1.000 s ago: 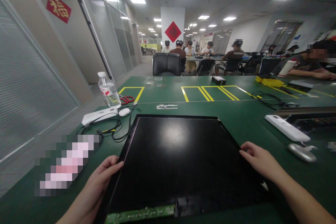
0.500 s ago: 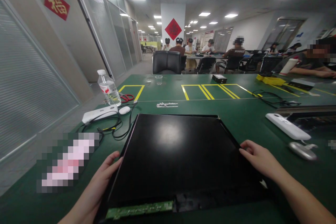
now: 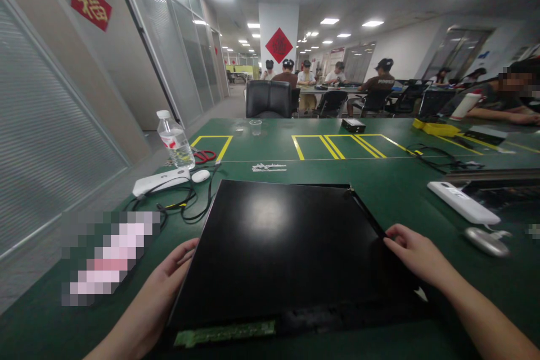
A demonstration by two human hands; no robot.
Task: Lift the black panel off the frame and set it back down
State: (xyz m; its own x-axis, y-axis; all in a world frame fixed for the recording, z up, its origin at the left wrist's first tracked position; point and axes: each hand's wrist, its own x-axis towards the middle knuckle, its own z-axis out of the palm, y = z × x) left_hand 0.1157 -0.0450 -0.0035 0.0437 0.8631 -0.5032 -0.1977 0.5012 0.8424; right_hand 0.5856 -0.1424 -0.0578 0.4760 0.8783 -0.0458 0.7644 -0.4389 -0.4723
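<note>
A large black display panel (image 3: 274,253) lies in front of me in a black frame (image 3: 366,208), its left side raised out of the frame. My left hand (image 3: 171,278) is closed on the panel's left edge, with the fingertips hidden beneath it. On the right, my right hand (image 3: 415,250) pinches the edge of the frame between thumb and fingers. Along the near edge runs a narrow green circuit board (image 3: 225,333). A small white tab (image 3: 421,293) shows at the near right corner.
Left of the panel are a water bottle (image 3: 175,143), red scissors (image 3: 205,156), a white power bank (image 3: 162,181) and black cables (image 3: 183,202). Another white power bank (image 3: 463,202) lies right. Small white pieces (image 3: 269,167) and a plastic cup (image 3: 255,127) sit beyond. Several people work farther back.
The panel's left side has risen and shifted slightly, widening the gap to the frame at the far edge. My left hand has moved with it. My right hand stays nearly still.
</note>
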